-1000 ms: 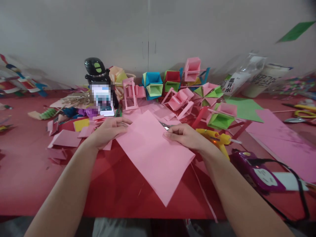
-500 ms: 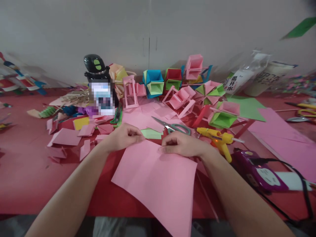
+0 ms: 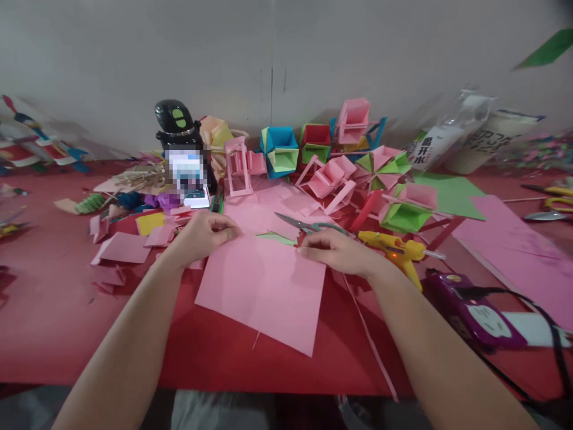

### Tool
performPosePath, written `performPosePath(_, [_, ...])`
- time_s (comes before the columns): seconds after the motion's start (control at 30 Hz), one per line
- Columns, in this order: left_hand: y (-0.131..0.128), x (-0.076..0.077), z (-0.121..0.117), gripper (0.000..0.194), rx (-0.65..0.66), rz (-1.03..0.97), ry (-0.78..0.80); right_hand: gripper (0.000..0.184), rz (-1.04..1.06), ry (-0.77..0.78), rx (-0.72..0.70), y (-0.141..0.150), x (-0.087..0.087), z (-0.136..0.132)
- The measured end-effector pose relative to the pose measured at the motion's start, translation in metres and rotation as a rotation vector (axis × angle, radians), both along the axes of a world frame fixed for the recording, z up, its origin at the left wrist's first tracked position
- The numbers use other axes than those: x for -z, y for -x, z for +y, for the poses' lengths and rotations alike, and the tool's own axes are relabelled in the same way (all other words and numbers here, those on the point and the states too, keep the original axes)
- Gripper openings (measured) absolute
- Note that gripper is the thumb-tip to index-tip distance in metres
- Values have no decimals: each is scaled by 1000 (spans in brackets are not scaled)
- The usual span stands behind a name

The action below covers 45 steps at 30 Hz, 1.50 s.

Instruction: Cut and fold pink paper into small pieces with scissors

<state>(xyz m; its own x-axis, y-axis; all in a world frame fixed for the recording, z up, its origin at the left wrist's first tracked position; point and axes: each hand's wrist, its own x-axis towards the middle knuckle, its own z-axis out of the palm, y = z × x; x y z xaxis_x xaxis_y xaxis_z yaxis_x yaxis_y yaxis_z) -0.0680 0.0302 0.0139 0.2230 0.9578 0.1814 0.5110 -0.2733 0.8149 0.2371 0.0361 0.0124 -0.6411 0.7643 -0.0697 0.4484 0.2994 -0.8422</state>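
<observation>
A pink sheet of paper (image 3: 264, 292) lies over the red tabletop in front of me. My left hand (image 3: 203, 236) pinches its far left corner between thumb and fingers. At the far right corner, my right hand (image 3: 333, 248) is closed on the same sheet. Just beyond the sheet, scissors (image 3: 293, 222) lie with their blades pointing left; my right hand partly hides their handles. A green paper scrap (image 3: 275, 237) shows between the hands, partly covered by the sheet's far edge.
A yellow glue gun (image 3: 394, 248) with an orange light and a purple power strip (image 3: 477, 316) with a black cord lie to the right. Folded paper models (image 3: 280, 149) line the back. Pink pieces (image 3: 125, 248) lie left, near a phone (image 3: 194, 194) on a black stand.
The sheet now lies flatter, its near edge drawn back from the table's front edge. My left hand has moved left and slightly away, and my right hand slightly right.
</observation>
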Motion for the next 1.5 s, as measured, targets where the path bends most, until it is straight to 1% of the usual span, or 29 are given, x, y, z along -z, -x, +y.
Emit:
performPosePath(0.1, [8,0,3,9,-54,-27,-26,34,54,-12,82,0,2,2])
performPosePath(0.17, [9,-2,3,9,-87,-24,-47,36,113,-14,184,2,2,1])
performPosePath(0.23, [10,-5,1,9,-99,-13,-55,39,167,-50,303,5,2,0])
performPosePath(0.37, [10,-10,-2,12,-86,-2,-42,42,250,-112,474,10,6,1])
performPosePath(0.47, [11,-12,-3,16,-43,44,-29,44,286,-138,526,10,9,2])
performPosePath(0.57, [11,-10,-5,17,-10,127,-40,42,255,-183,512,9,9,2])
performPosePath(0.67, [1,-6,-9,11,18,213,-65,37,253,-232,487,10,8,2])
performPosePath(0.73, [-11,-3,-12,14,24,266,-95,33,254,-264,475,12,7,1])
performPosePath(0.77, [-19,-2,-14,16,11,271,-113,31,251,-278,470,14,8,0])
performPosePath(0.87, [-42,0,-17,20,24,299,-137,30,248,-307,459,18,11,-2])
performPosePath(0.97, [-56,2,-18,23,4,292,-116,30,259,-324,456,20,13,-3])
performPosePath(1.03, [-59,3,-19,22,-8,282,-105,25,266,-334,439,20,13,-3])
performPosePath(1.1, [-60,4,-19,22,-11,287,-107,17,275,-323,386,19,11,-3])
performPosePath(1.17, [-59,4,-19,21,-11,314,-107,14,253,-295,321,19,10,-4])
performPosePath(1.23, [-59,4,-20,21,2,342,-117,13,214,-288,286,20,10,-5])
performPosePath(1.3, [-61,5,-21,19,26,350,-158,12,201,-316,292,23,10,-8])
performPosePath(1.4, [-65,4,-22,16,57,321,-266,13,214,-354,311,29,11,-12])
performPosePath(1.5, [-68,5,-23,14,59,300,-332,13,210,-388,269,35,12,-15])
